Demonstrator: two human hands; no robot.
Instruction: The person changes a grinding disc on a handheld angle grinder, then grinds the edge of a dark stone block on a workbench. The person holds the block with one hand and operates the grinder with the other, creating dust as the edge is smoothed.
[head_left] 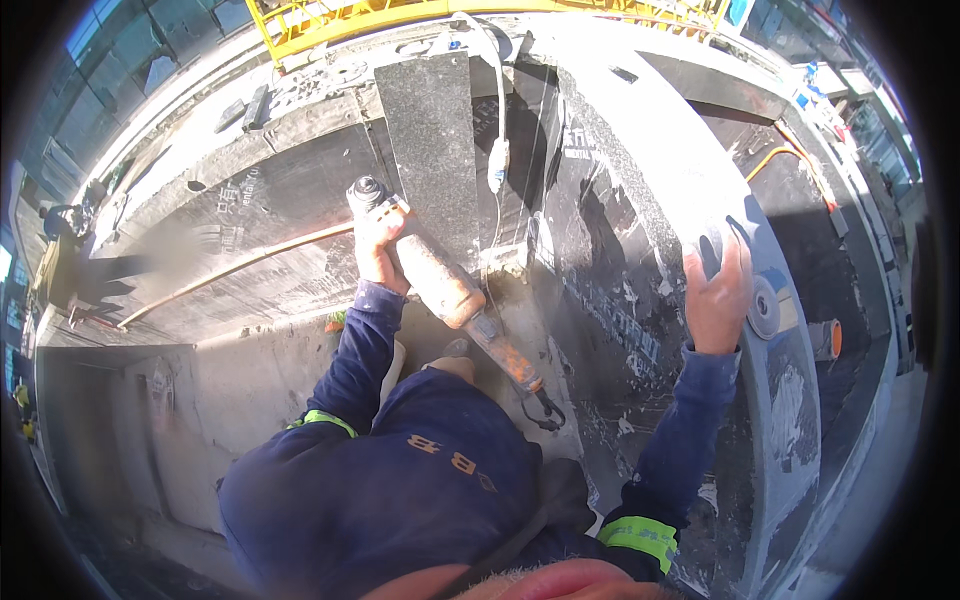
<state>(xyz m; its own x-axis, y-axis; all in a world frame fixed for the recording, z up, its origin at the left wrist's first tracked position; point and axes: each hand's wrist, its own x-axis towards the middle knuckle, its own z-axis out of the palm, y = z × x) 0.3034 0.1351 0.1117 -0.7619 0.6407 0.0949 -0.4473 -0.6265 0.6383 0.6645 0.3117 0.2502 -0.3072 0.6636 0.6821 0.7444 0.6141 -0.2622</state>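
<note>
My left hand [378, 243] is wrapped round the front end of a dusty orange angle grinder [440, 278]. Its round head [367, 192] points away from me, bare of any disc that I can make out. The rear of the tool slants down to the right, with a black cord at its end. To the right, my right hand [722, 295] has its fingers spread over the sunlit top of a curved grey stone slab [790, 400]; glare hides how firmly they touch it. Beside that wrist lies a round grey disc [763, 307].
A white cable with a connector [498, 165] hangs beside an upright grey stone slab [428, 130]. A thin rod [235, 272] leans at left. Orange tubing [785, 150] and an orange pipe end [828, 340] are at right. Yellow railing [400, 18] crosses the far side; another person [60, 250] stands far left.
</note>
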